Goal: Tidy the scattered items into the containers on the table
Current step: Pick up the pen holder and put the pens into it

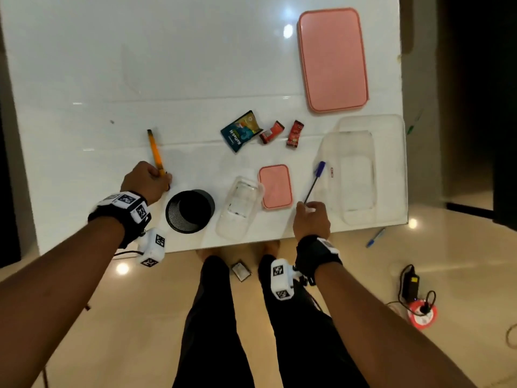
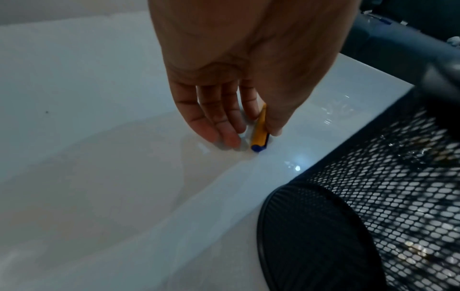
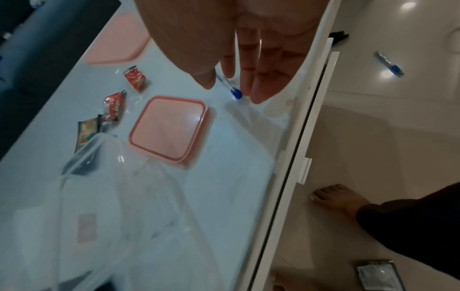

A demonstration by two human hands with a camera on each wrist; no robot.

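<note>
My left hand (image 1: pixel 163 177) pinches the near end of a yellow pen (image 1: pixel 154 149) between thumb and forefinger. In the left wrist view the yellow pen (image 2: pixel 257 141) has its blue end on the white table, close to the black mesh cup (image 2: pixel 373 216). My right hand (image 1: pixel 306 205) pinches the tip end of a blue capped pen (image 1: pixel 314 180), which angles away toward the large clear container (image 1: pixel 386 163). In the right wrist view my thumb and fingers (image 3: pixel 259 94) close round the blue pen (image 3: pixel 235 93). The mesh cup (image 1: pixel 190 211) stands between my hands.
A small clear container (image 1: pixel 240 208) and small pink lid (image 1: pixel 275 186) sit near the front edge. A blue snack packet (image 1: pixel 240 131) and two red packets (image 1: pixel 271 133) (image 1: pixel 295 134) lie mid-table. A large pink lid (image 1: pixel 333 60) lies far right. Another blue pen (image 1: pixel 375 238) and a packet (image 1: pixel 241 271) lie on the floor.
</note>
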